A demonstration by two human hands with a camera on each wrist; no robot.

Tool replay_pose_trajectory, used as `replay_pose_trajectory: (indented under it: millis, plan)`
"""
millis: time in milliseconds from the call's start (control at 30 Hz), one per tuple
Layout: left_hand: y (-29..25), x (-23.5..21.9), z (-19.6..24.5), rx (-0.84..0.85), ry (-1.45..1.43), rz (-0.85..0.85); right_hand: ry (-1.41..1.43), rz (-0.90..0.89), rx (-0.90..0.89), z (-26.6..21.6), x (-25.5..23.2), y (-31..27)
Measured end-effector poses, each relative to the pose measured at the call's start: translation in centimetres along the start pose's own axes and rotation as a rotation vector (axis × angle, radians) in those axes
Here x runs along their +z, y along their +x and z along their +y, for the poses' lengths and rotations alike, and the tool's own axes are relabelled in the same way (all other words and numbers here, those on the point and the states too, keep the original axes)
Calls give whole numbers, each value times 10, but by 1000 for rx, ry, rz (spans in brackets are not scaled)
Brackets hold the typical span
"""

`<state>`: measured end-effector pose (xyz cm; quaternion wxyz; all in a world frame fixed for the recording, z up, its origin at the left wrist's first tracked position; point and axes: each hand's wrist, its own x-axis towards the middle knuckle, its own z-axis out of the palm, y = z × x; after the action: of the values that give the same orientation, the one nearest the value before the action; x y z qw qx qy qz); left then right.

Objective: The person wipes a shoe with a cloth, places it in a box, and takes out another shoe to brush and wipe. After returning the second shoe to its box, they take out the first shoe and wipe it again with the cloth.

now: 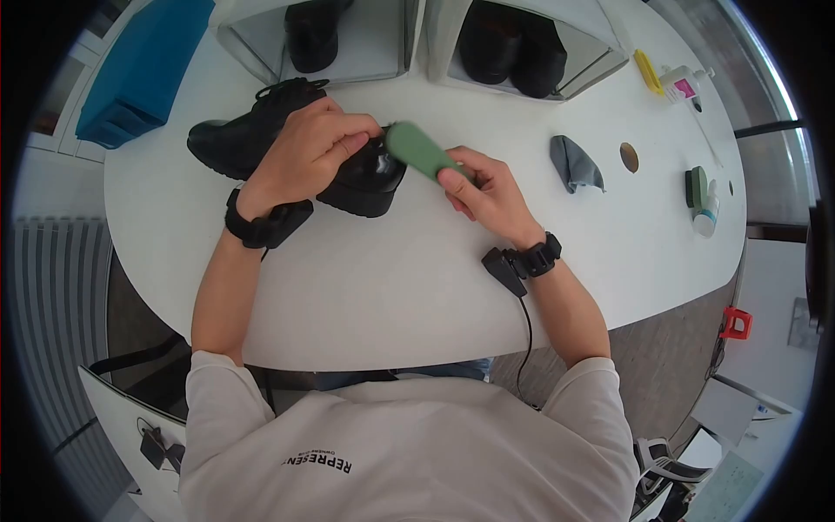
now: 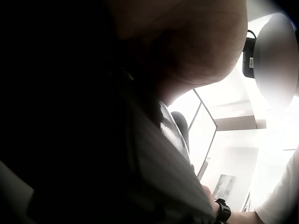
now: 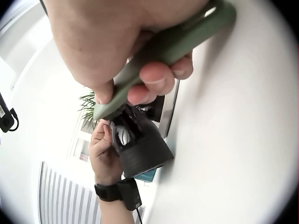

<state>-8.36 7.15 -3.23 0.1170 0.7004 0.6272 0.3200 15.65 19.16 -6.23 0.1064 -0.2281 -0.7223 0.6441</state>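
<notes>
A black shoe [image 1: 364, 178] with a glossy surface stands on the table; in the right wrist view the shoe [image 3: 142, 151] shows its dark sole edge. My left hand [image 1: 304, 157] grips its upper part, fingers curled at the top. Between thumb and fingers, my right hand [image 1: 489, 193] holds a green-handled brush [image 1: 417, 150], whose far end meets the top of the shoe; the bristles are mostly hidden. A laced black shoe [image 1: 230, 139] lies just left of my left hand. The left wrist view is mostly dark, with part of the left hand [image 2: 196, 42] at the top.
Two open white boxes at the back hold black shoes [image 1: 311, 39] [image 1: 513, 52]. A blue case [image 1: 143, 74] is at back left. Rightward are a grey cloth [image 1: 574, 163], a table hole, another green brush [image 1: 698, 187], a small bottle [image 1: 706, 217] and a yellow item [image 1: 648, 72].
</notes>
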Motion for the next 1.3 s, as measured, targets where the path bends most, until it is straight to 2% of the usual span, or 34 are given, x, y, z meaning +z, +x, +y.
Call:
replay_pose_trajectory:
  millis: [67, 167, 233, 267, 333, 367, 433, 467, 533, 567, 667, 733, 767, 867, 1000, 1067, 1100, 1167, 1233, 1300]
  plan:
    - [-1, -3, 2, 17, -2, -48, -15, -37, -22, 0, -1, -1]
    - [-5, -6, 5, 45, -64, -10, -72, -66, -118, 3, -4, -3]
    - [-4, -8, 1, 21, -94, 30, -2, 115, -95, -2, -3, -3]
    - [-5, -7, 0, -2, -125, 74, -2, 112, -88, -2, -4, -4]
    - [-8, -7, 1, 4, -133, 64, -51, -40, -40, -3, -8, -5]
    - [-9, -8, 1, 14, -133, 54, -51, -44, -40, -2, -7, -5]
    - [-8, -10, -1, 6, -118, 79, -161, -94, -219, 1, -4, -6]
    - [-7, -11, -1, 4, -105, 103, -163, -98, -221, 0, -3, -5]
    - [-7, -9, -1, 4, -108, 128, -76, 104, -94, -5, -1, -6]
    - [-6, -9, -1, 8, -109, 152, -83, 104, -97, -5, -1, -7]
    - [-6, -3, 3, -32, -47, 159, -202, -17, -134, 1, 2, -6]
    - [-5, -1, 4, -38, -36, 154, -364, -151, -333, 6, 11, -7]
    - [-6, 0, 5, -34, -26, 147, -358, -152, -326, 6, 11, -9]
    - [-7, -1, 7, -1, -41, 135, -189, 162, -245, 2, 10, -6]
    - [-6, -1, 7, 32, -56, 129, -242, 117, -197, -1, 2, -7]
    - [-8, 1, 5, 30, -18, 85, -342, -53, -318, -6, 2, -9]
    - [-8, 1, 6, 28, -21, 79, -337, -52, -313, -5, 3, -9]
    - [-6, 1, 8, 50, -6, 83, -216, 186, -207, -3, 4, -6]
    - [-6, 3, 7, 53, -8, 75, -226, 191, -228, -2, 3, -7]
    - [-8, 2, 6, 51, -1, 71, -324, -25, -322, -2, 3, -9]
